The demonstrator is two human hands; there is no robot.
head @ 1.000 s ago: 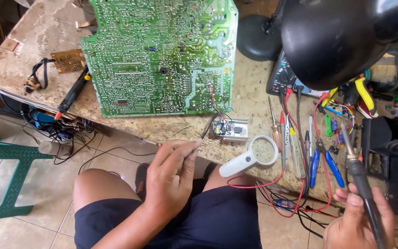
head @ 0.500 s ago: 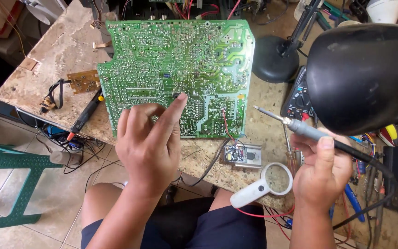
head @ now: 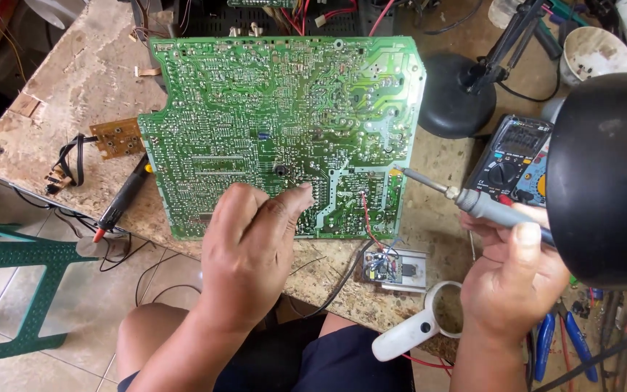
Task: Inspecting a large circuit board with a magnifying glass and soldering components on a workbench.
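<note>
Soldering iron (head: 466, 201), tip toward circuit board (head: 270, 123)

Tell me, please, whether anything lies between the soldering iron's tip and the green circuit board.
Nothing visible does. The iron in the right hand has its tip at the board's right edge, with only bare benchtop beneath.
</note>
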